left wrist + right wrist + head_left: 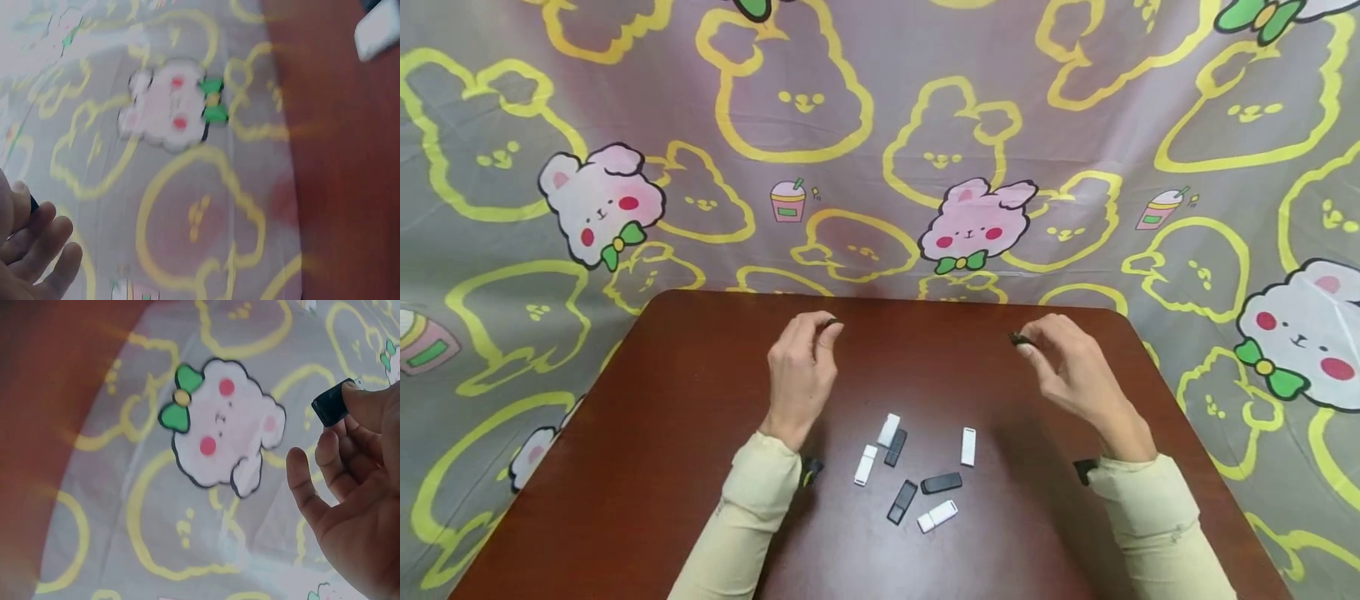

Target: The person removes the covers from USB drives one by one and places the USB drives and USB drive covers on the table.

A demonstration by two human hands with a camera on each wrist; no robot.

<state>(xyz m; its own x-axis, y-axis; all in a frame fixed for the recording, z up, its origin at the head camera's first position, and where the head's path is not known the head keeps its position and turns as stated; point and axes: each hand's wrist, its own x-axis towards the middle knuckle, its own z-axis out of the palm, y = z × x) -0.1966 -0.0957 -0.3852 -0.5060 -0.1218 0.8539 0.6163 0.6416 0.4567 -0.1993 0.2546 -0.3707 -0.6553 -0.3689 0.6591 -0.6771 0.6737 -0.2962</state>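
Note:
Above the far part of the table, my left hand (801, 358) pinches a small black piece (831, 322) between thumb and fingers. Only a dark corner of that piece (34, 204) shows in the left wrist view. Off to the right, my right hand (1071, 371) holds a black USB stick part (332, 403) by thumb and index finger; its blunt end sticks out and the other fingers are spread loosely. The hands are well apart. Nearer to me on the table lie several white USB sticks (967, 447) and three black USB sticks (942, 482).
The brown table (625, 433) has rounded far corners. Behind it and at both sides hangs a grey cloth (865, 183) with cartoon prints. A dark strap (1084, 472) shows at my right wrist and another (811, 472) at my left.

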